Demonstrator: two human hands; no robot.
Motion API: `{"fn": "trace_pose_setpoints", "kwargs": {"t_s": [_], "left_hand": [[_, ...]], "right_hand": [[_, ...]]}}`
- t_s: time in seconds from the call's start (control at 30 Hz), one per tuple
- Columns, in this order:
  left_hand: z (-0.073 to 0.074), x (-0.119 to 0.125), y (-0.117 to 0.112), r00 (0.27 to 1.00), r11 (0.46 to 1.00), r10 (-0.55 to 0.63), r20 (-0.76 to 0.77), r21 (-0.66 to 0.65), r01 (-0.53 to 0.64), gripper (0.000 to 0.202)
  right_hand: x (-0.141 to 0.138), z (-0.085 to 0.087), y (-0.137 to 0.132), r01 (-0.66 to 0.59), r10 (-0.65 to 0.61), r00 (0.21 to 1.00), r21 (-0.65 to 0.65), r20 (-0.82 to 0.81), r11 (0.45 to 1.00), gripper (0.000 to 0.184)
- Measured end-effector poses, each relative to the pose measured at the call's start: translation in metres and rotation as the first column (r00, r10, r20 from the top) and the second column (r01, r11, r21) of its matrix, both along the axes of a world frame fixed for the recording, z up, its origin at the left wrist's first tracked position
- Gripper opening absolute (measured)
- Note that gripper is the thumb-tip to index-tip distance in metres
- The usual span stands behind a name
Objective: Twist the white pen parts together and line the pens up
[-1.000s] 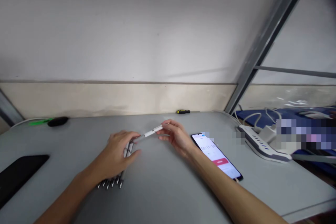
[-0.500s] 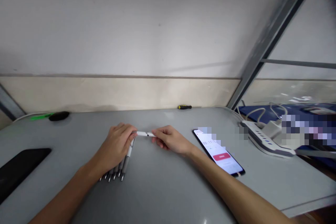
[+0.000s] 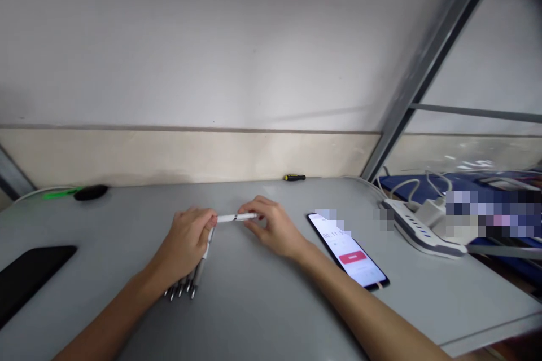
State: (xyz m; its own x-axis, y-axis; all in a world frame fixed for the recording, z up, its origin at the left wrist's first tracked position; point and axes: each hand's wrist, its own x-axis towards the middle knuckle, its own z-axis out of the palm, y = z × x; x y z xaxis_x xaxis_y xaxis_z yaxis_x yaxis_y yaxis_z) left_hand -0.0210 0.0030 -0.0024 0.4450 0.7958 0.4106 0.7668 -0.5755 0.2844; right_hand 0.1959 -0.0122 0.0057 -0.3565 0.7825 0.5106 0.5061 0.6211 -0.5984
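Observation:
A white pen [image 3: 228,218] with a dark band lies level above the desk, its left end pinched between the thumb and fingers of my left hand [image 3: 188,234]. Around its right end, the thumb and fingers of my right hand [image 3: 273,225] are parted, with the pen tip showing between them. Under my left hand several pens [image 3: 195,279] with grey grips and silver tips lie side by side on the desk, their upper parts mostly hidden by that hand.
On the grey desk [image 3: 262,304], a phone [image 3: 351,254] with a lit timer screen lies right of my right forearm. Farther right is a white power strip [image 3: 417,228] with cables. A screwdriver [image 3: 295,177] rests by the wall. At left are a black flat object [image 3: 36,276] and a dark oval object [image 3: 91,192].
My right thumb and fingers have loosened from the pen and spread apart around its end. My left hand keeps its pinch. The view has shifted slightly.

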Motion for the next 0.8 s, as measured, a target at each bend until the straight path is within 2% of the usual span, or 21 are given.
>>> {"fn": "trace_pose_setpoints", "kwargs": {"t_s": [0.2, 0.3, 0.47, 0.53, 0.67, 0.8], "left_hand": [[0.002, 0.009, -0.01, 0.998, 1.0, -0.02, -0.063, 0.019, 0.022, 0.03], [0.001, 0.013, -0.015, 0.997, 0.999, -0.038, -0.06, -0.018, 0.037, 0.029], [-0.002, 0.015, -0.017, 0.99, 0.995, -0.094, -0.101, -0.035, 0.091, 0.02], [-0.002, 0.015, -0.016, 0.987, 0.996, -0.083, -0.137, -0.025, 0.08, 0.022], [-0.002, 0.014, -0.014, 0.978, 0.998, -0.061, -0.2, 0.0, 0.063, 0.028], [-0.001, 0.015, -0.013, 0.969, 0.997, -0.079, -0.233, -0.024, 0.076, 0.033]], "right_hand": [[-0.012, -0.003, -0.007, 0.055, -0.069, 0.954, 0.056, 0.293, 0.997, 0.025], [-0.013, -0.005, -0.008, 0.074, -0.079, 0.954, 0.03, 0.289, 0.997, 0.016], [-0.013, -0.009, -0.009, 0.069, -0.061, 0.971, -0.025, 0.23, 0.997, 0.023], [-0.015, -0.009, -0.01, 0.041, -0.034, 0.972, -0.027, 0.231, 0.999, 0.017], [-0.019, -0.011, -0.01, 0.026, -0.022, 0.964, -0.011, 0.267, 1.0, 0.028], [-0.02, -0.014, -0.009, 0.047, -0.041, 0.955, -0.012, 0.292, 0.999, 0.017]]}}
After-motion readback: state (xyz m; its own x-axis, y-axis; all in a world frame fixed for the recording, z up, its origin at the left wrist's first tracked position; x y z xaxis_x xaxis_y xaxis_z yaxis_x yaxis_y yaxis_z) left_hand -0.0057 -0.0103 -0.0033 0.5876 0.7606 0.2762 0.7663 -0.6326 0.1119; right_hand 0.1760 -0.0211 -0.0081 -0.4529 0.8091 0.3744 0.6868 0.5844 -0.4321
